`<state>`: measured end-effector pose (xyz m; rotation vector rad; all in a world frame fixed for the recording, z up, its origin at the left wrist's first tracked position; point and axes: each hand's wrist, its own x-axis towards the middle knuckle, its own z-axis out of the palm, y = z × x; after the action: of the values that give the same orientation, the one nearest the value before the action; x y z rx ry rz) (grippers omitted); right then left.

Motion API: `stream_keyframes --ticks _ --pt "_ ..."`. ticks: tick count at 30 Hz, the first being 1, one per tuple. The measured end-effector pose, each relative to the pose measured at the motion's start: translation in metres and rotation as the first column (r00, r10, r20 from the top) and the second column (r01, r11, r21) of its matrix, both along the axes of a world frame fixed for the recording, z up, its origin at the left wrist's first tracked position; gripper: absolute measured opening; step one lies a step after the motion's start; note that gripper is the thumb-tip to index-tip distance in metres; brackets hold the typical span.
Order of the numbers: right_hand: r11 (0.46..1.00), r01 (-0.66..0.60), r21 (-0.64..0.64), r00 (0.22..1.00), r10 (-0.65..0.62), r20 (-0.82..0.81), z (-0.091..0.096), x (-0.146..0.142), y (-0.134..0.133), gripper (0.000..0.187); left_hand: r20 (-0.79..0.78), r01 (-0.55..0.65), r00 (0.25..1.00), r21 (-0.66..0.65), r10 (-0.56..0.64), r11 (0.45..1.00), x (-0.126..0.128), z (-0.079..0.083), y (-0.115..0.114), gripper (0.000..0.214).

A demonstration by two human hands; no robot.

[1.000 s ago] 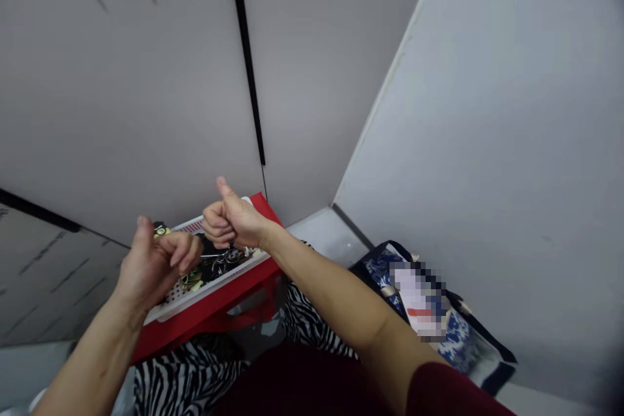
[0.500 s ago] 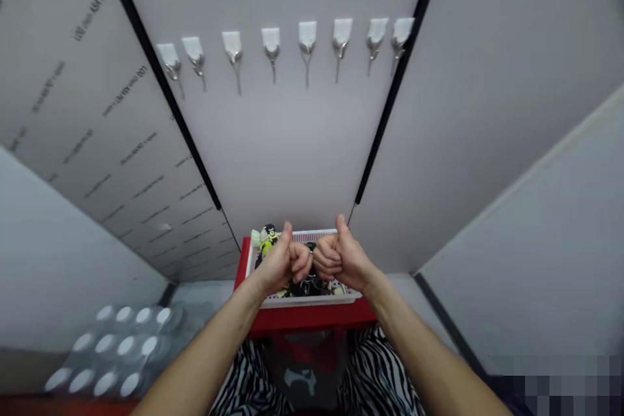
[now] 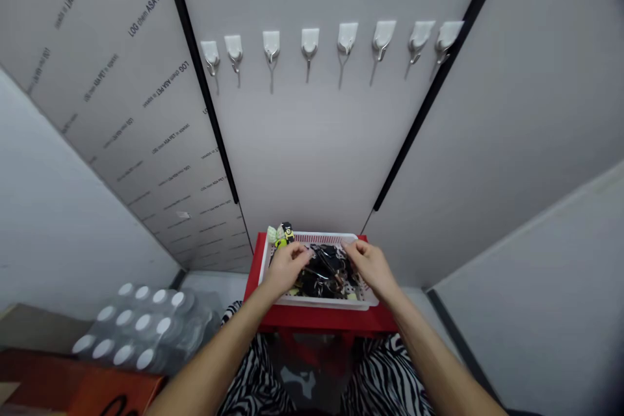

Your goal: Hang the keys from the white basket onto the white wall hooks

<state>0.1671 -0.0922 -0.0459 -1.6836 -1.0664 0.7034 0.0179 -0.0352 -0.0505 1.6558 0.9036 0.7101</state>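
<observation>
A white plastic basket (image 3: pixel 319 303) holds a jumble of black glossy items (image 3: pixel 324 271) that I cannot name exactly. Over its left part is my left hand (image 3: pixel 287 268), thumb and fingers drawn together in a pinch. My right hand (image 3: pixel 373 265) is at the basket's right side, its fingers bent in towards the thumb. Whatever either hand pinches, if anything, is too small to make out. Small yellow-and-black figures (image 3: pixel 286 233) and a pale green piece (image 3: pixel 272 234) lie at the basket's back left corner.
Under the basket is a red stool or small table (image 3: pixel 322 320). Several white hooks (image 3: pixel 310 41) line the wall in front. Bottles with white caps (image 3: pixel 143 322) stand on the left, behind an orange-red box (image 3: pixel 114 393). Side walls (image 3: pixel 560 260) close in the space.
My hands were fists side by side with thumbs up over the basket. They have moved apart, and the fingers have loosened into pinches. The view has shifted left.
</observation>
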Motion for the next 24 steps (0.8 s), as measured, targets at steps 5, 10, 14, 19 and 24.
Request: stream_keyframes --ticks 5,10,14,19,24 --pt "0.991 -0.082 -0.107 0.895 0.121 0.429 -0.015 -0.002 -0.005 0.018 -0.189 0.024 0.981 0.354 0.046 0.935 -0.009 -0.023 -0.008 0.010" --pt "0.934 -0.123 -0.337 0.794 0.296 0.531 -0.015 -0.010 -0.004 0.022 -0.260 0.098 0.966 0.419 0.016 0.903 -0.009 -0.025 -0.009 0.010" --pt "0.939 -0.153 -0.310 0.802 0.301 0.516 -0.018 -0.010 -0.007 0.014 -0.261 0.103 0.965 0.424 0.013 0.900 -0.009 -0.024 -0.009 0.010" --pt "0.946 -0.253 -0.201 0.911 0.303 0.279 -0.028 -0.011 -0.008 0.009 -0.273 0.104 0.962 0.422 0.016 0.900 -0.010 -0.025 -0.009 0.011" --pt "0.983 -0.183 0.014 0.973 0.183 -0.139 -0.021 -0.008 -0.005 0.019 -0.292 0.114 0.956 0.410 0.012 0.905 -0.010 -0.028 -0.009 0.013"
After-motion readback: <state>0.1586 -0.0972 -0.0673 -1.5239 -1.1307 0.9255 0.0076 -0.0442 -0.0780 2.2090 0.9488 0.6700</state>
